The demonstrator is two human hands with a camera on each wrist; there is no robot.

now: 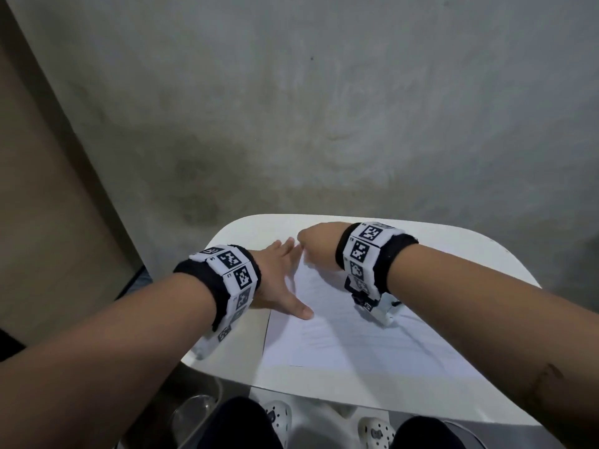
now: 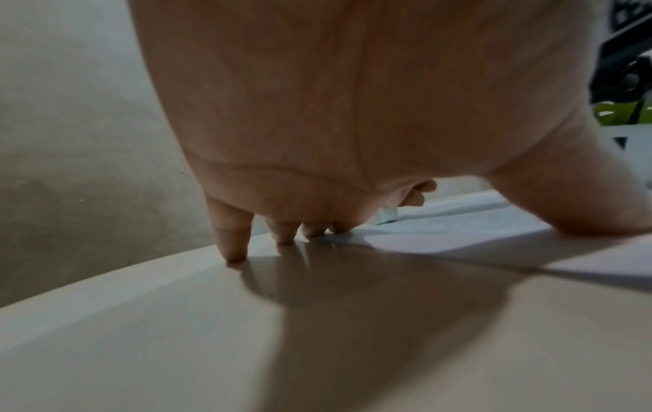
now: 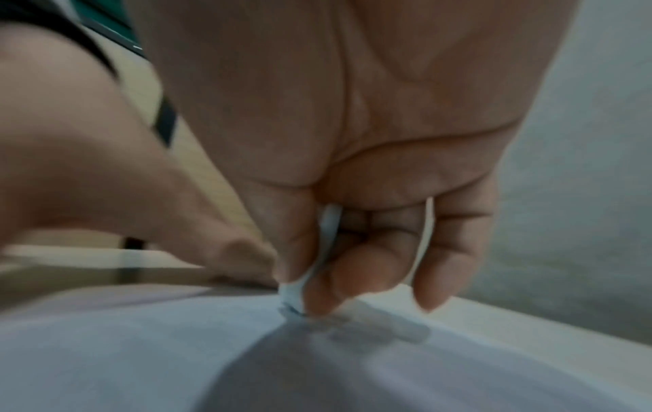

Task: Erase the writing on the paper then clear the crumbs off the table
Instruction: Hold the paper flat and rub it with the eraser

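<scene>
The right hand [image 3: 352, 167] has its grip closed on a small white eraser [image 3: 294, 295], pinched between thumb and fingers with its tip on the paper [image 1: 340, 332] at the sheet's far end. A blurred grey patch of writing [image 3: 370, 326] lies on the sheet just beside the eraser tip, to the little-finger side of the grip. The left hand [image 1: 278, 280] lies flat with fingers spread, thumb on the paper's left edge and fingertips [image 2: 232, 251] on the desk [image 2: 176, 334], close to the right grip. The sheet's long axis runs back toward the person.
</scene>
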